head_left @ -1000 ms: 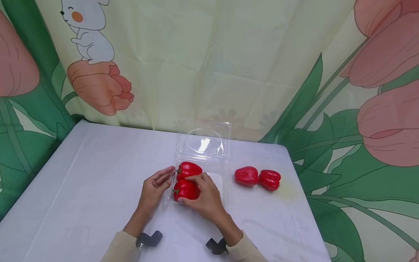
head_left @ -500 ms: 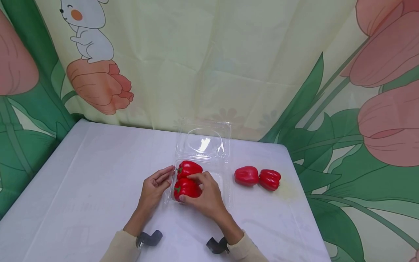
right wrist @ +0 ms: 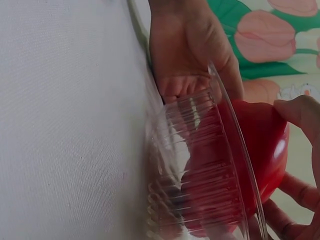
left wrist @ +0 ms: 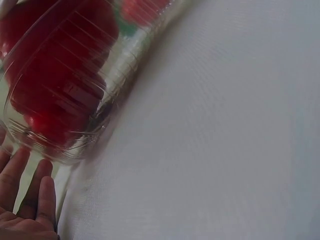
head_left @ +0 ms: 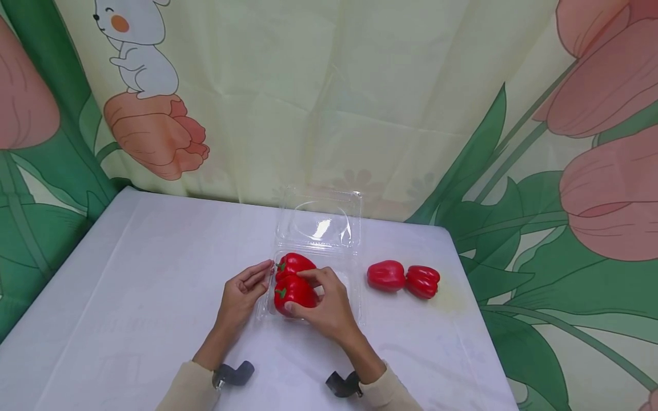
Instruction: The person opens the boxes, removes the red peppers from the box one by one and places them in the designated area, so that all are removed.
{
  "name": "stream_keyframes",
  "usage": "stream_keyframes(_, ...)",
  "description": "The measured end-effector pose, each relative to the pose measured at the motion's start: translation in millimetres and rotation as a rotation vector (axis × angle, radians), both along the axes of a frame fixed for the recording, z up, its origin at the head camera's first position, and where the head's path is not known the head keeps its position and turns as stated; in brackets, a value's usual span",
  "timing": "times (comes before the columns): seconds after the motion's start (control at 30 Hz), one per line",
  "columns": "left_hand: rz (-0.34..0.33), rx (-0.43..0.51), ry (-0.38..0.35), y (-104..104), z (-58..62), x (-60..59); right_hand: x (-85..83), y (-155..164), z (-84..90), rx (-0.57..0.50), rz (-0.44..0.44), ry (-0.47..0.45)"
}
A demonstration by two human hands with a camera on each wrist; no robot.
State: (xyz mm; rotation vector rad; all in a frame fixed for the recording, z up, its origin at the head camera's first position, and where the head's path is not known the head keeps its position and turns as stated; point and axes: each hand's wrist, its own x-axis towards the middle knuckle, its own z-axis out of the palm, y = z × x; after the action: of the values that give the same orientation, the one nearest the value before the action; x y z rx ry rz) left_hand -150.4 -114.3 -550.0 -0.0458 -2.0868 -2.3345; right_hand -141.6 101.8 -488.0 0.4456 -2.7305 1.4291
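Note:
A clear plastic clamshell box sits open on the white table, its lid tipped back. Two red bell peppers lie in its left side. My right hand grips the nearer pepper, which presses against the farther pepper. My left hand rests with straight fingers against the box's left wall. In the right wrist view the gripped pepper shows behind the ribbed wall. Through that ribbed wall in the left wrist view a pepper appears red and blurred.
Two more red peppers lie side by side on the table right of the box. The white tablecloth ends at a flowered curtain behind and at the right edge.
My right hand has shifted the nearer pepper slightly up and back, against the farther one. The left hand has stayed by the box wall.

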Motion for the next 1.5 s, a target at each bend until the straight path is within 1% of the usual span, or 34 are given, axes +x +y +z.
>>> stream_keyframes(0.17,-0.002,-0.006,0.007,0,0.5,-0.2,0.6,5,0.0,-0.001,-0.017,0.000)
stream_keyframes(0.37,-0.005,0.010,0.015,0,1.9,0.3,0.2,11,1.7,-0.006,-0.021,-0.001)
stream_keyframes(0.8,-0.002,0.014,-0.016,2,3.0,0.2,0.3,25,7.7,-0.014,-0.054,0.004)
stream_keyframes(0.97,0.007,0.017,-0.033,3,4.2,1.1,1.0,28,8.5,-0.023,-0.075,-0.009)
stream_keyframes(1.17,0.016,0.011,-0.031,2,3.7,1.0,-0.1,33,9.4,-0.032,-0.094,0.008)
stream_keyframes(1.5,0.021,0.001,-0.034,3,2.9,0.2,1.4,46,14.4,-0.014,-0.131,0.019)
